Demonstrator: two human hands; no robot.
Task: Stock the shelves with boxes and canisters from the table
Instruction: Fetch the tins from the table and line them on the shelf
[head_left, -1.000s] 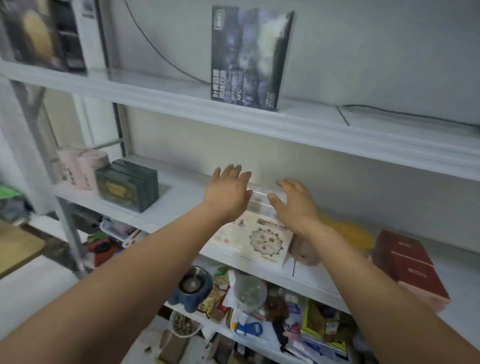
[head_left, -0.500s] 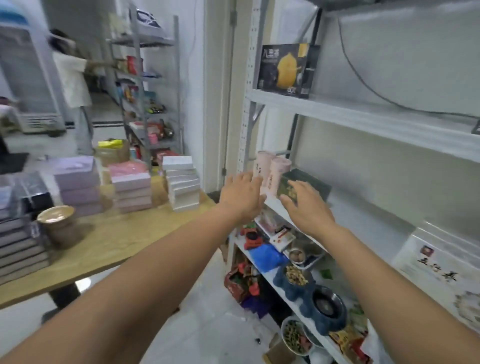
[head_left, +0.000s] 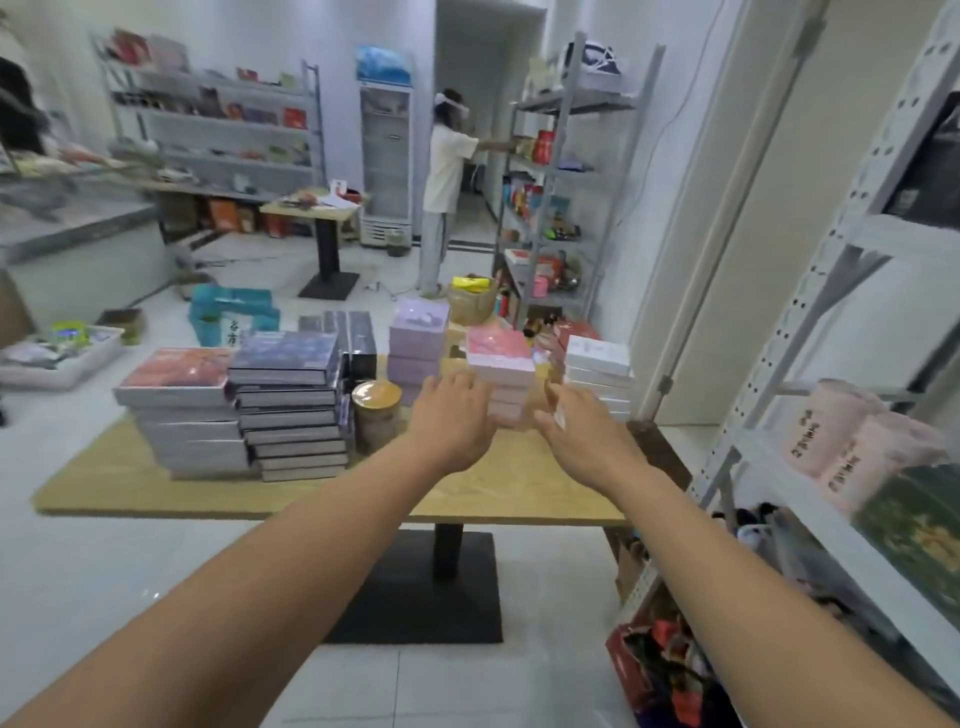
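Observation:
A wooden table (head_left: 171, 483) carries stacks of boxes: grey ones (head_left: 182, 415), dark ones (head_left: 291, 400), lilac ones (head_left: 418, 343), pink ones (head_left: 498, 364) and white ones (head_left: 597, 371). A round canister (head_left: 376, 410) with a gold lid stands between the stacks. My left hand (head_left: 452, 415) and my right hand (head_left: 582, 431) stretch out over the table with fingers straight, either side of the pink stack, holding nothing. The white shelf unit (head_left: 789, 452) on my right holds pink canisters (head_left: 852, 436) and a green box (head_left: 919, 525).
A person (head_left: 441, 171) stands at a grey shelf rack (head_left: 571, 171) at the back. A second small table (head_left: 322, 228), a fridge (head_left: 387, 150) and a teal bag (head_left: 228, 317) are beyond. Goods fill the floor level under the right shelf (head_left: 670, 670).
My view has swung left from the shelf to the table. Both hands left the box on the shelf and now reach empty toward the pink stack.

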